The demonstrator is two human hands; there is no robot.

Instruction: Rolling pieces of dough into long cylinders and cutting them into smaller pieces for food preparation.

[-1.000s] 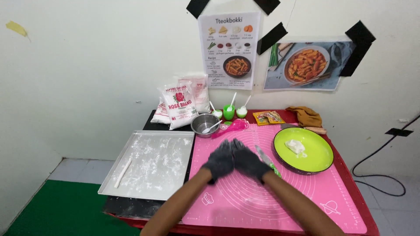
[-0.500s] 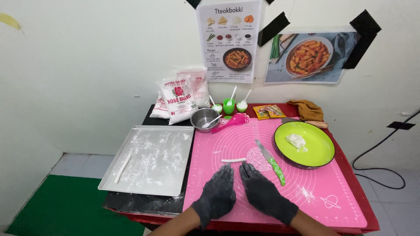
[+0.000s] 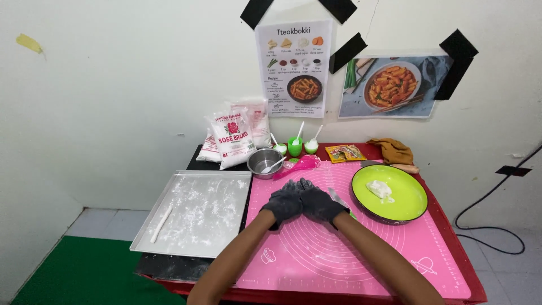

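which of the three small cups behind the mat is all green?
The middle cup: bright green all round and taller, with a white spoon standing in it. The left cup and right cup beside it look mostly white.

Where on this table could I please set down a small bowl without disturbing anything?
The pink silicone mat is bare in front of the gloved left hand and right hand, and below the green round plate. The floured metal tray has room. It is crowded behind, around the small steel bowl.
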